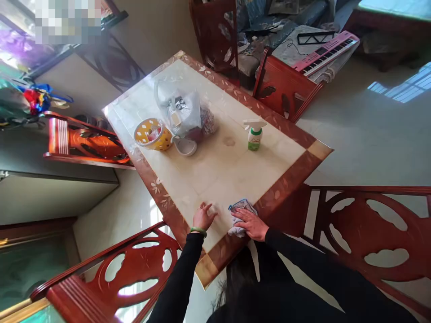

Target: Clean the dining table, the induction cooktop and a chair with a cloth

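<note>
My right hand (pixel 252 224) lies flat on a crumpled blue-grey cleaning cloth (pixel 241 218), pressing it onto the table's pale marble-look top (pixel 215 179) near the near edge. My left hand (pixel 204 216), with a green bangle on its wrist, rests its fingertips on the same top, to the left of the cloth, and holds nothing. Farther off stand a green-and-white spray bottle (pixel 255 136), a yellow perforated plastic basket (pixel 150 134), a clear plastic bag of items (pixel 178 110) and a small white dish (pixel 185 146). A brownish stain (pixel 229 141) marks the tabletop.
Carved red wooden chairs (pixel 363 229) surround the table, whose border is brown with a leaf pattern. A pink electronic keyboard (pixel 325 53) lies on cloth beyond it. The floor is glossy pale tile, with a dark cabinet at left.
</note>
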Demonstrator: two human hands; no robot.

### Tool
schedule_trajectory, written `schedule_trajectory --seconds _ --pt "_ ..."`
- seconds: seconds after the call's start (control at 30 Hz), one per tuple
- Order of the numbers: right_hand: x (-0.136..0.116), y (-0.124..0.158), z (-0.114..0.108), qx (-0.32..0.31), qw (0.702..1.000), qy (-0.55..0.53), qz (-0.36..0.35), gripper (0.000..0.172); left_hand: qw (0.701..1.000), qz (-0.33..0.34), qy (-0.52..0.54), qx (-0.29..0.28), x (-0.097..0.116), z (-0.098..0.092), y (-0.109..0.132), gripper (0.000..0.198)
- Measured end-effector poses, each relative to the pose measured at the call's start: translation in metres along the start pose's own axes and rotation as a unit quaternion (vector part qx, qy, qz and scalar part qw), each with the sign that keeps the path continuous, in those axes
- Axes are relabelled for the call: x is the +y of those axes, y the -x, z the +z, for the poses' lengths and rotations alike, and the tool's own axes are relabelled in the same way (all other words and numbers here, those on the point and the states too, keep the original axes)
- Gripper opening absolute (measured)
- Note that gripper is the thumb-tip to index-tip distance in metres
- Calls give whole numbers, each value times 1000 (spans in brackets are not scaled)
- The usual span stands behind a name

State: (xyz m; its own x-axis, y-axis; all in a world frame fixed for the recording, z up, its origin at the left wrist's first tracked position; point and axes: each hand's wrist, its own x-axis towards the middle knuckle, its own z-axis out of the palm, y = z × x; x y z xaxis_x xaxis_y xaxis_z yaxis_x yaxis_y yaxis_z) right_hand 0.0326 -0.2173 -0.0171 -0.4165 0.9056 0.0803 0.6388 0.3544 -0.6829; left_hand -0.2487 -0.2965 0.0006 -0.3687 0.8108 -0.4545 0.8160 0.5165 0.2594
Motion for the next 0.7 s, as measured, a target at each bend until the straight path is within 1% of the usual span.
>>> schedule_trajectory --seconds 0.03,0.07,0.1,0.13,0.17,0.2,0.23,0.27,0.3,0.33,0.37,0.4,0.43,0.47,0.5,0.53,0.57,0.6,0.63,0.67,0.7 --pt "13 0 -8 -15 1000 0 -27 21 999 12 32 31 17 -9 -15 53" --pt "36 -9 -24 -29 998 0 -53 23 995 34 65 68 38 -18 -32 51" --pt "67 -26 -47 -36 997 4 -71 27 987 68 94 109 64 -26 -51 56" --pt "103 -50 -75 -23 998 11 -64 32 978 103 126 131 93 -32 -70 64" --pt "141 -78 -105 14 999 30 -26 36 967 137 162 140 124 -36 -89 74" --pt "175 -107 -133 79 993 75 48 36 956 161 197 145 156 -39 -108 87" --pt "204 -134 -155 123 984 92 94 38 946 178 228 145 188 -39 -124 101" --pt "223 -155 -169 153 975 103 126 41 938 185 254 146 218 -38 -139 115" --pt "231 -168 -174 174 967 111 151 43 932 178 277 153 244 -36 -152 127" --pt "228 -172 -169 178 965 110 159 45 929 158 294 161 267 -32 -163 136" --pt "214 -166 -154 172 966 108 159 46 927 131 309 167 286 -29 -172 139" --pt "194 -151 -133 149 974 97 140 48 924 105 324 174 301 -25 -179 140" --pt "170 -129 -107 125 981 85 118 45 919 82 340 182 313 -22 -185 138" --pt "145 -104 -81 86 991 66 73 43 912 65 358 191 321 -19 -190 134" --pt "123 -77 -58 25 1000 14 -12 45 902 55 377 203 327 -17 -194 128" --pt "107 -54 -40 -25 996 -51 -65 52 891 52 395 216 331 -15 -198 121" --pt "99 -36 -29 -51 989 -115 -78 58 881 53 412 229 334 -14 -202 114" --pt "98 -26 -27 -72 979 -169 -87 63 870 57 426 240 336 -13 -206 106" --pt "106 -24 -34 -82 971 -213 -73 64 862 62 438 249 338 -13 -209 98" --pt "120 -31 -48 -85 965 -245 -48 61 855 66 448 254 340 -13 -213 92" --pt "140 -44 -67 -87 960 -265 -19 55 849 71 455 259 342 -14 -216 86"
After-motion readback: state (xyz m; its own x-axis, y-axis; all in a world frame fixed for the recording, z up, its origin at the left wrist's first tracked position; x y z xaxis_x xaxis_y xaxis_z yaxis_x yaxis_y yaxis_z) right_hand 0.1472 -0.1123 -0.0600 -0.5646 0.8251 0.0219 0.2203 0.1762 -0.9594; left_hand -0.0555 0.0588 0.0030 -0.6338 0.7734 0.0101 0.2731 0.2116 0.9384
